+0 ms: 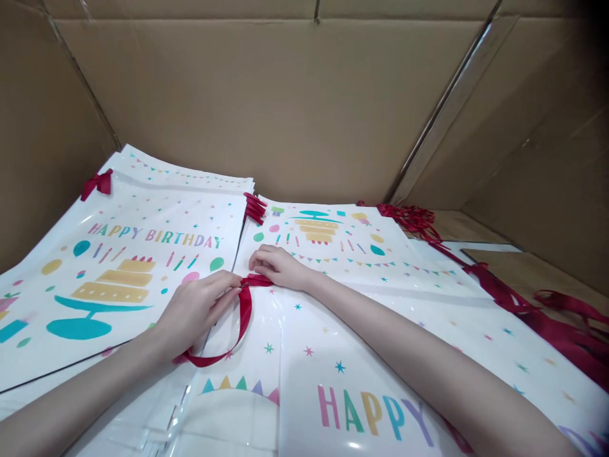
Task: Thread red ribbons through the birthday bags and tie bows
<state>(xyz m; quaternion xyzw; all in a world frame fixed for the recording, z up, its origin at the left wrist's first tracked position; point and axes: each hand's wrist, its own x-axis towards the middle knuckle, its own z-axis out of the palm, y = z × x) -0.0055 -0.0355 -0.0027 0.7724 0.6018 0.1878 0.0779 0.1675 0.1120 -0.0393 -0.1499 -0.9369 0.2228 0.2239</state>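
A dark red ribbon (245, 317) runs between my two hands at the edge of a white printed bag (304, 343) with stars, bunting and the word HAPPY. My left hand (202, 308) pinches the ribbon between thumb and fingers, and a loop of it curves down below. Just to the right, my right hand (280, 266) has its fingers curled closed on a short length of the same ribbon, resting over the bag. Where the ribbon meets the bag edge is partly covered by my fingers.
To the left lies a stack of Happy Birthday bags (124, 212) with a red bow (98, 184) at its edge. More red ribbons (413, 219) trail along the right side. Brown cardboard walls (257, 95) enclose the back and sides.
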